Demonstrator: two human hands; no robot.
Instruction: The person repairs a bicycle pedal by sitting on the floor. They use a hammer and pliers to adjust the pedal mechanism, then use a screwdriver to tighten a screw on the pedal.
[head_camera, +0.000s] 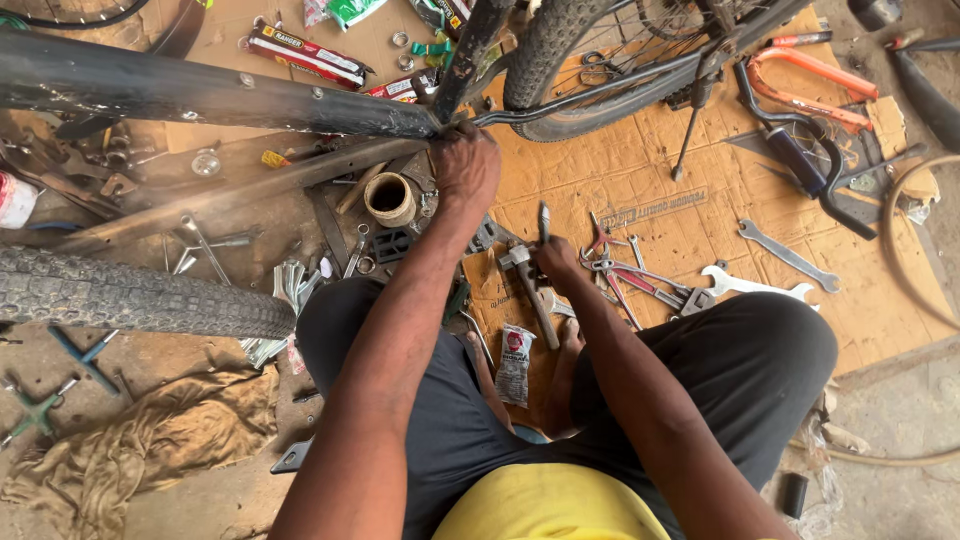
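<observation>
— Flattened cardboard (640, 190) covers the workshop floor, strewn with spanners and pliers. Where are your hands?

— Your left hand (465, 165) has its fingers wrapped around the black bicycle frame (200, 92) at the joint; your right hand (556, 258) pinches a slim metal tool (544, 222), possibly a file, above the cardboard.

bike frame (200, 95) cut off, top edge
</observation>
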